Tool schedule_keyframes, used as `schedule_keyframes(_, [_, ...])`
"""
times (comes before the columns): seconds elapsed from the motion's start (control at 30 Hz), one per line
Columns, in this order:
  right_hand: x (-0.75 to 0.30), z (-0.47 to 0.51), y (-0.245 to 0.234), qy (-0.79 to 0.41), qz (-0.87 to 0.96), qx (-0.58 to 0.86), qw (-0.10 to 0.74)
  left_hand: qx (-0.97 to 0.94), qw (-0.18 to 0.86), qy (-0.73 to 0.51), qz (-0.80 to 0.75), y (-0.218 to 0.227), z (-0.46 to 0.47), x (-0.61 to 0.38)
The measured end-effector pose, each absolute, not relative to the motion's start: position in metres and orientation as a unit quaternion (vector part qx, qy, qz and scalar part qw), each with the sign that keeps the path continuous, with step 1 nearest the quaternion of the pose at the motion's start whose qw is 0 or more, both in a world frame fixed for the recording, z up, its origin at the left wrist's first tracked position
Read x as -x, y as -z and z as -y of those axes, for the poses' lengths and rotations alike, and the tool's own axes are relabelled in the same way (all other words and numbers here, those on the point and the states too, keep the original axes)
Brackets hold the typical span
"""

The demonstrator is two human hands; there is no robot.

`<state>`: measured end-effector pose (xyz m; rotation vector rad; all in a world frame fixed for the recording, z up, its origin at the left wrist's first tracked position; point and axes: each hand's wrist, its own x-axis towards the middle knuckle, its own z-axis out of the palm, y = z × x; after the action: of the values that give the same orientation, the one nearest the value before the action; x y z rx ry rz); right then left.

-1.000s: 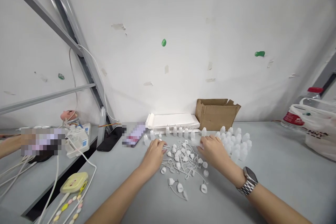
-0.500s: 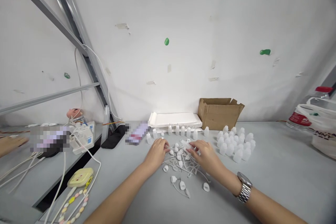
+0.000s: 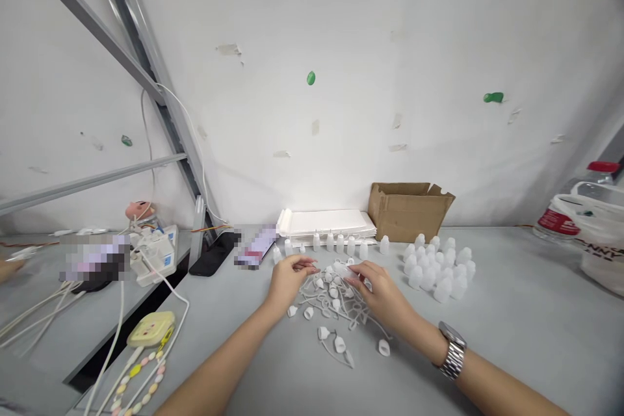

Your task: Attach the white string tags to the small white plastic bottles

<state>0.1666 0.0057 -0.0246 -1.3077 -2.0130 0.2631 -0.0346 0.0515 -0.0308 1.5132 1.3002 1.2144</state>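
Observation:
My right hand (image 3: 373, 283), a metal watch on its wrist, pinches a small translucent dropper bottle (image 3: 342, 270) above the far side of a tangled pile of white caps with straps (image 3: 336, 304). My left hand (image 3: 292, 278) is at the pile's left edge, fingers stretched toward the bottle, thumb slightly apart; nothing shows clearly between them. Loose caps (image 3: 309, 313) lie nearer me, one with its strap stretched out. Behind my hands stands a row of bottles with tips fitted (image 3: 340, 244). Right of my right hand stand several bottles without caps (image 3: 431, 266).
White padded envelopes (image 3: 326, 222) and a cardboard box (image 3: 409, 213) stand against the wall. Leftward lie a black phone (image 3: 214, 255), a power strip (image 3: 155, 257), cables and a yellow case (image 3: 152, 328) with beads. A white bucket (image 3: 604, 234) is at right. Another person's hand (image 3: 8, 269) shows far left.
My left hand has shifted slightly left and its fingers have straightened; a cap now shows below it. My right hand still holds the bottle. The other person's hand has drawn back left.

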Motion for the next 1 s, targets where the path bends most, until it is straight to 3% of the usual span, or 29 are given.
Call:
schedule_keyframes(0.2, [-0.166, -0.002, 0.024, -0.126, 0.775, 0.49, 0.379, -0.522, 0.481, -0.512, -0.483, 0.021, -0.053, 0.036])
schedule_keyframes(0.47, [-0.165, 0.0, 0.025, -0.171, 0.767, 0.497, 0.367, -0.498, 0.516, -0.52, -0.463, 0.016, -0.046, 0.031])
schedule_keyframes(0.77, [-0.162, 0.004, 0.023, -0.185, 0.765, 0.498, 0.364, -0.448, 0.639, -0.485, -0.394, 0.009, -0.033, 0.027])
schedule_keyframes(1.0, [-0.161, 0.007, 0.023, -0.181, 0.764, 0.482, 0.389, -0.465, 0.661, -0.451, -0.379, 0.008, -0.031, 0.027])
